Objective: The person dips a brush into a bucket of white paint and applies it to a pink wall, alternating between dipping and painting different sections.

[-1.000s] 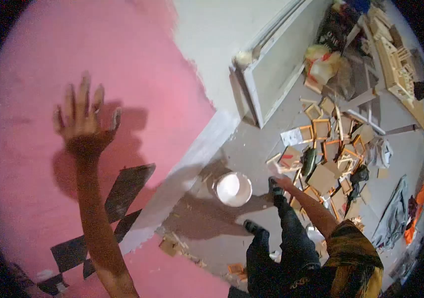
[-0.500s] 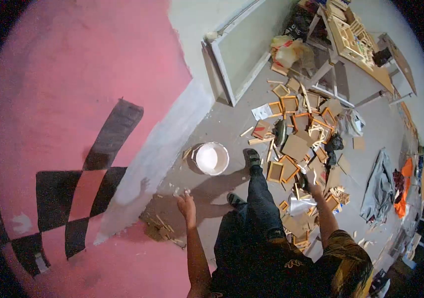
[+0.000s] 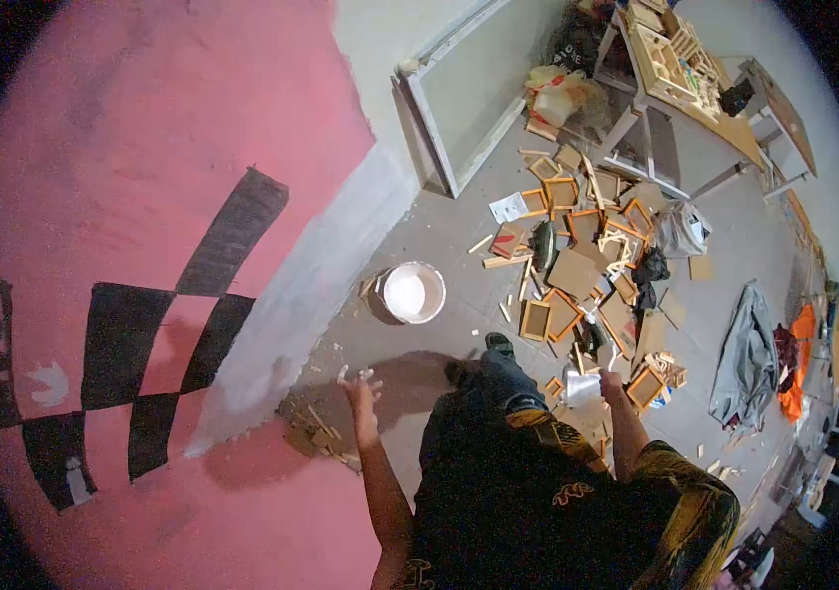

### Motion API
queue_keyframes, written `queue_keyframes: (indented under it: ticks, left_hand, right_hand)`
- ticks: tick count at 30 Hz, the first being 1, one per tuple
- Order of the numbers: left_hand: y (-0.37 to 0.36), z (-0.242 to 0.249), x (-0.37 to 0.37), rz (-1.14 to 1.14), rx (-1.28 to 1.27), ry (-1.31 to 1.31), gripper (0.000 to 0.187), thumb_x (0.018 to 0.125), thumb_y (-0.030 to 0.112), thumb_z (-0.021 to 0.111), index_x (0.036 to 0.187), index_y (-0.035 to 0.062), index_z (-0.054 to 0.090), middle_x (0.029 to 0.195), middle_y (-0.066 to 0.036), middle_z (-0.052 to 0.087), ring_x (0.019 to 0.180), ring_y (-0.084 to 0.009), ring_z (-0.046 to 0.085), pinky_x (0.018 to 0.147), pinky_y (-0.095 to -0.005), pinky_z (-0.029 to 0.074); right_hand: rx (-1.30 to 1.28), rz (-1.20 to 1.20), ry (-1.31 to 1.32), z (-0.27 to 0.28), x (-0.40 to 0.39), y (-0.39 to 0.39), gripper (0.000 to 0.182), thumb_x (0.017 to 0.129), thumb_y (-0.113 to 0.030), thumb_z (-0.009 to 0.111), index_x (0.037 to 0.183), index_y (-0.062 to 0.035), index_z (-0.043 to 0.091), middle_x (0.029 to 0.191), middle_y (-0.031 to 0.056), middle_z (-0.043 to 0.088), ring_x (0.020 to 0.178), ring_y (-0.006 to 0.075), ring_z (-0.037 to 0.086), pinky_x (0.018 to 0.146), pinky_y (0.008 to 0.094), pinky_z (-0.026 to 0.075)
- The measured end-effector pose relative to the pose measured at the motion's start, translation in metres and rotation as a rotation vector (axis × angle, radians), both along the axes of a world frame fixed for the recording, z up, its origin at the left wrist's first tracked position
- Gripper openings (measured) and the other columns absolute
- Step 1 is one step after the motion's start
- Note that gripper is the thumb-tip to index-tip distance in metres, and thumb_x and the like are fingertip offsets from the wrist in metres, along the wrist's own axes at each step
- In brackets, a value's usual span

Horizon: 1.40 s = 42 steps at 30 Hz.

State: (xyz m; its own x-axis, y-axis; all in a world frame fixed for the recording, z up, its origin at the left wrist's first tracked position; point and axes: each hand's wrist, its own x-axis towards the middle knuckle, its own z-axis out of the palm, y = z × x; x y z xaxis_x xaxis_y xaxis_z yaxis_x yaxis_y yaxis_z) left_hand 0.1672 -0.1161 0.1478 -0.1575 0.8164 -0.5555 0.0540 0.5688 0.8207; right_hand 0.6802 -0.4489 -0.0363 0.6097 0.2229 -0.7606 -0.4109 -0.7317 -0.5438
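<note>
My left hand (image 3: pixel 362 401) is raised in front of the pink wall (image 3: pixel 193 128), fingers spread and holding nothing; whitish smears show on the fingertips. My right hand (image 3: pixel 613 385) is out to the right above the scattered wood, closed around a slim white-tipped tool (image 3: pixel 610 356) whose kind I cannot make out. On the floor ahead stands a white bucket (image 3: pixel 440 294) with white paint (image 3: pixel 405 292) in it. Black checker squares (image 3: pixel 124 339) mark the wall, and a whitish band (image 3: pixel 316 285) runs along its lower edge.
Small wooden frames (image 3: pixel 536 321) and scraps lie heaped at right, with a plastic bag (image 3: pixel 682 230) beside them. A large white-edged frame (image 3: pixel 454 108) leans at the back near a table (image 3: pixel 724 138). Grey cloth (image 3: pixel 746 364) lies farther right; wood bits (image 3: pixel 316 433) lie near the wall.
My body and view have shifted forward, so the legs show less. The left hand has risen slightly, its fingers wider apart. The right hand has moved slightly down and left, still closed.
</note>
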Motion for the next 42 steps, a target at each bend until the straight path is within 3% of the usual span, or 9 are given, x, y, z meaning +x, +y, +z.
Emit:
queue_keyframes:
  ticks: [14, 17, 25, 30, 32, 34, 38, 41, 42]
  left_hand:
    - [-0.013, 0.009, 0.087, 0.116, -0.035, -0.122, 0.039, 0.087, 0.029, 0.046, 0.123, 0.019, 0.037, 0.1, -0.006, 0.061, 0.071, -0.0187, 0.061, 0.053, -0.0273, 0.045]
    - [-0.019, 0.009, 0.094, 0.099, 0.059, -0.138, 0.035, 0.087, 0.029, 0.046, 0.12, 0.0178, 0.042, 0.1, -0.006, 0.061, 0.071, -0.0174, 0.061, 0.053, -0.0255, 0.045]
    - [-0.038, 0.025, 0.077, 0.18, 0.007, -0.169, 0.029, 0.088, 0.026, 0.048, 0.114, 0.0118, 0.048, 0.1, -0.006, 0.061, 0.068, -0.0166, 0.062, 0.053, -0.0266, 0.048]
    - [-0.06, -0.04, 0.015, 0.394, 0.076, -0.312, 0.042, 0.088, 0.042, 0.049, 0.111, 0.0068, 0.049, 0.097, -0.009, 0.062, 0.073, -0.0163, 0.061, 0.053, -0.0258, 0.046]
    - [-0.058, -0.039, -0.004, 0.372, -0.002, -0.191, 0.04, 0.088, 0.039, 0.05, 0.11, 0.0066, 0.049, 0.094, -0.009, 0.062, 0.076, -0.0177, 0.061, 0.05, -0.0241, 0.045]
    - [-0.028, -0.009, -0.001, 0.42, -0.017, -0.123, 0.042, 0.089, 0.037, 0.05, 0.116, 0.006, 0.047, 0.102, -0.01, 0.06, 0.081, -0.0197, 0.06, 0.056, -0.0295, 0.048]
    - [-0.058, -0.158, -0.028, -0.016, 0.259, 0.555, 0.042, 0.088, 0.028, 0.05, 0.123, 0.0058, 0.043, 0.114, -0.011, 0.054, 0.09, -0.0215, 0.058, 0.072, -0.0338, 0.049]
    - [-0.027, -0.224, -0.038, -0.469, 0.746, 1.072, 0.04, 0.086, 0.018, 0.051, 0.124, 0.0067, 0.042, 0.116, -0.01, 0.052, 0.098, -0.0207, 0.055, 0.082, -0.0329, 0.046]
    - [-0.025, -0.242, -0.03, -0.262, 0.5, 0.69, 0.038, 0.086, 0.017, 0.051, 0.122, 0.007, 0.044, 0.114, -0.009, 0.053, 0.095, -0.0198, 0.056, 0.079, -0.0322, 0.047]
  right_hand:
    - [0.099, 0.505, -0.234, 0.055, 0.036, 0.134, 0.028, 0.079, -0.028, 0.054, 0.064, -0.0048, 0.052, 0.051, 0.0032, 0.045, 0.039, 0.0132, 0.042, 0.036, 0.0283, 0.032]
    - [0.264, 0.281, 0.111, 0.081, 0.02, 0.16, 0.026, 0.078, -0.029, 0.056, 0.063, -0.0087, 0.049, 0.05, 0.0008, 0.041, 0.04, 0.0119, 0.038, 0.036, 0.0292, 0.031]
    - [-0.092, 0.499, 0.143, 0.0, -0.012, 0.243, 0.018, 0.08, -0.029, 0.055, 0.078, -0.0111, 0.054, 0.054, 0.0001, 0.048, 0.042, 0.0125, 0.045, 0.035, 0.0273, 0.036]
    - [0.663, 0.998, 0.088, -0.08, -0.024, 0.271, 0.023, 0.081, -0.031, 0.055, 0.094, -0.0119, 0.055, 0.058, 0.0004, 0.05, 0.045, 0.0126, 0.048, 0.038, 0.0271, 0.039]
    - [0.612, 0.769, 0.421, -0.115, -0.027, 0.281, 0.028, 0.08, -0.029, 0.055, 0.099, -0.009, 0.053, 0.064, 0.0033, 0.052, 0.053, 0.0161, 0.051, 0.045, 0.031, 0.042]
    - [0.486, 1.011, 0.17, -0.116, -0.046, 0.32, 0.024, 0.08, -0.025, 0.053, 0.096, -0.0073, 0.053, 0.064, 0.0047, 0.052, 0.054, 0.0181, 0.051, 0.048, 0.0332, 0.042]
    - [0.526, 1.792, -0.432, -0.179, -0.078, 0.369, 0.018, 0.081, -0.017, 0.049, 0.092, -0.004, 0.053, 0.065, 0.0076, 0.052, 0.057, 0.0219, 0.052, 0.052, 0.0376, 0.041]
    - [0.441, 1.777, -0.365, -0.22, -0.118, 0.391, 0.015, 0.081, -0.013, 0.046, 0.089, -0.0021, 0.053, 0.066, 0.0123, 0.052, 0.06, 0.0288, 0.052, 0.055, 0.0434, 0.041]
    - [0.371, 1.696, -0.389, -0.229, -0.138, 0.401, 0.015, 0.08, -0.012, 0.045, 0.088, -0.0019, 0.053, 0.067, 0.0156, 0.053, 0.061, 0.0337, 0.053, 0.056, 0.047, 0.041]
